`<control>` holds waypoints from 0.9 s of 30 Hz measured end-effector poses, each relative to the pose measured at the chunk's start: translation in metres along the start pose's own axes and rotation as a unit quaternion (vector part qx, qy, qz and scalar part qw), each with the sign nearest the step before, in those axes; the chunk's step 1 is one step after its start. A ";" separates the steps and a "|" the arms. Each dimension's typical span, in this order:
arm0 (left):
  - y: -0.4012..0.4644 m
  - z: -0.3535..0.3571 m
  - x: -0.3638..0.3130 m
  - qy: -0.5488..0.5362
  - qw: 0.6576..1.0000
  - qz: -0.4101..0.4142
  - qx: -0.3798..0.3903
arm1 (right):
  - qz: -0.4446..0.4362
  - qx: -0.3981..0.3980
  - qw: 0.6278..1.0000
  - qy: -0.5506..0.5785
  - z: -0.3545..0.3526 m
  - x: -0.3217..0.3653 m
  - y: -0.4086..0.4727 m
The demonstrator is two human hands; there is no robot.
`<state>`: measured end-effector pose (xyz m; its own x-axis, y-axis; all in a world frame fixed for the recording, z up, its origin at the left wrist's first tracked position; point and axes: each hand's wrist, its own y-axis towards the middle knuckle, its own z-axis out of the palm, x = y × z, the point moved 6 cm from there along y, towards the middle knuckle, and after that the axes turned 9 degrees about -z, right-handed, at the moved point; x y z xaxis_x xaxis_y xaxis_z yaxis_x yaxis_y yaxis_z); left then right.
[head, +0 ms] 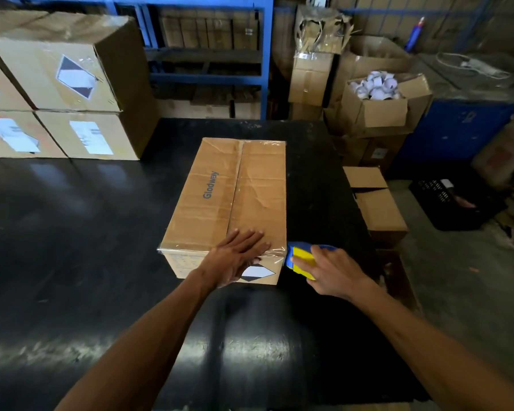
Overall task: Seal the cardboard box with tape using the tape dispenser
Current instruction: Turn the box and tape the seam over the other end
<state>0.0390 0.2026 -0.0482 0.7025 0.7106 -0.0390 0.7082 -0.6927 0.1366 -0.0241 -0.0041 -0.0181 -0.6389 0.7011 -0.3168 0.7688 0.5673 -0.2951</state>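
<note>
A closed brown cardboard box (220,191) printed "Glodway" lies lengthwise on the black table (72,232). Clear tape runs along its centre seam and across its near top edge. My left hand (238,256) lies flat, fingers spread, on the box's near right corner, over the taped edge and a black-and-white diamond label. My right hand (330,271) grips a blue and yellow tape dispenser (300,259) just off the box's near right corner, its blue front end touching the box's right side.
Stacked labelled cartons (54,93) stand at the table's far left. Blue shelving (208,54) is behind. Right of the table, open boxes (377,203) sit on the floor, one holding white pieces (374,87), beside a black crate (448,200).
</note>
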 end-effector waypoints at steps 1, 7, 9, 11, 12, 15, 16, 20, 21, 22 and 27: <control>0.000 0.000 -0.001 -0.001 1.000 -0.001 0.002 | 0.008 0.000 1.000 0.000 0.000 0.002 0.002; 0.007 -0.004 -0.022 0.001 1.000 -0.002 -0.015 | 0.032 -0.011 0.997 0.067 -0.008 -0.009 0.002; 0.017 -0.009 -0.039 -0.003 1.000 0.003 -0.015 | 0.074 -0.043 0.991 0.102 -0.018 -0.022 -0.002; 0.028 -0.007 -0.053 -0.023 0.999 -0.030 -0.003 | 0.125 -0.074 0.980 0.135 -0.024 -0.034 -0.006; 0.032 -0.005 -0.056 -0.042 0.997 -0.062 0.005 | 0.149 -0.079 0.974 0.153 -0.024 -0.039 -0.008; 0.038 0.006 -0.058 -0.072 0.989 -0.131 0.017 | 0.206 -0.082 0.948 0.227 -0.016 -0.054 -0.017; 0.038 0.008 -0.059 -0.069 0.987 -0.146 0.018 | 0.222 -0.079 0.939 0.249 -0.011 -0.056 -0.021; 0.041 0.009 -0.056 -0.033 0.969 -0.241 0.037 | 0.290 -0.107 0.886 0.345 0.007 -0.061 -0.035; 0.041 0.009 -0.057 -0.025 0.966 -0.254 0.045 | 0.308 -0.123 0.866 0.374 0.013 -0.063 -0.039; 0.041 0.008 -0.057 -0.018 0.965 -0.256 0.054 | 0.324 -0.134 0.844 0.406 0.020 -0.064 -0.042; 0.042 0.007 -0.055 -0.006 0.965 -0.243 0.094 | 0.374 -0.151 0.731 0.551 0.059 -0.064 -0.051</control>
<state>0.0301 0.1335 -0.0471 0.2845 0.9565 -0.0650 0.9536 -0.2893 -0.0832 -0.0239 -0.1034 -0.0354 0.2445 0.6913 0.6799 0.9690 -0.1993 -0.1458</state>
